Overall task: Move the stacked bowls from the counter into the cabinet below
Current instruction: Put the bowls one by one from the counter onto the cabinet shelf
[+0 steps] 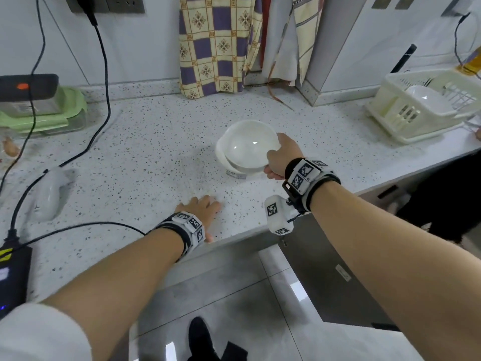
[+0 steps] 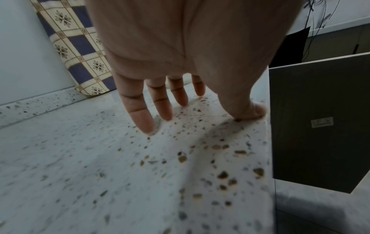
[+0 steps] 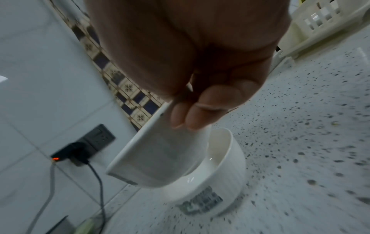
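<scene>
On the speckled counter (image 1: 145, 157), right hand (image 1: 282, 157) pinching the rim of the tilted upper bowl (image 3: 158, 159), two white bowls stacked, left hand (image 1: 200, 208) flat nearby, fingers (image 2: 140, 114) straight.

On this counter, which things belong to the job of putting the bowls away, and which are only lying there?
Belong to the job:
- upper bowl, tilted, pinched at its rim by the right hand
- lower bowl on the counter
- open cabinet door

Only lying there:
- dish rack
- green-lidded container
- checked cloth
- black cable
- left hand, flat on the counter
</scene>
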